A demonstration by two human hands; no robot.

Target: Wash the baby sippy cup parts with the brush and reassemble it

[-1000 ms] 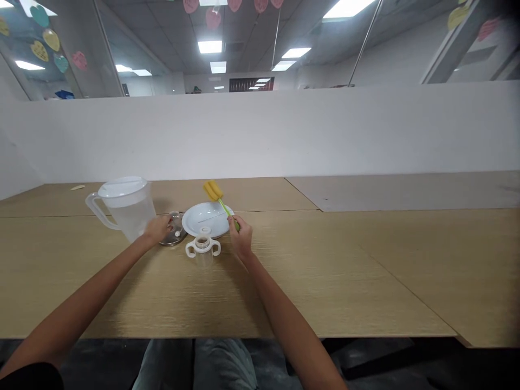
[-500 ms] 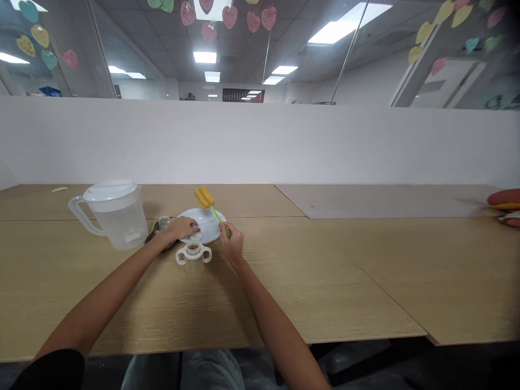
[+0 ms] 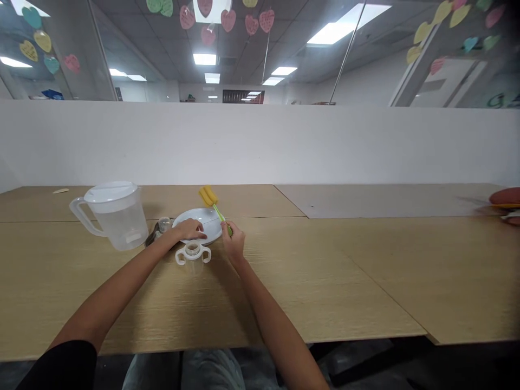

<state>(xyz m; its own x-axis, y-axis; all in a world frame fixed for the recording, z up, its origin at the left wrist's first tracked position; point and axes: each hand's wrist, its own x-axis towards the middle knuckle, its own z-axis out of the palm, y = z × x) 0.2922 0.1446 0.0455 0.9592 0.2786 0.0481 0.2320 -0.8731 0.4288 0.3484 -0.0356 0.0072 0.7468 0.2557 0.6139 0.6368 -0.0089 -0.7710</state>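
Note:
My right hand [image 3: 233, 240] is closed around the green handle of a bottle brush [image 3: 209, 196], its yellow sponge head pointing up and away. Over the white plate [image 3: 214, 234], my left hand [image 3: 192, 229] has its fingers bent down at the surface. Whatever lies under those fingertips is hidden. Just in front of the plate stands a clear baby bottle [image 3: 194, 259] with a white two-handled collar and an uncovered mouth. Left of my left wrist, a clear rounded cap [image 3: 164, 223] sits by a dark, shiny object [image 3: 151, 235], partly covered by my forearm.
A lidded clear plastic pitcher [image 3: 122, 219] stands to the left, its handle facing left. A small flat pale piece [image 3: 60, 190] lies at the back left. Red and yellow items [image 3: 506, 197] sit at the far right edge. A white wall [image 3: 260, 143] rises behind the table.
My left hand has shifted right over the plate, covering the small round pale piece seen there before. The brush head has moved slightly right with my right hand. The bottle stays put.

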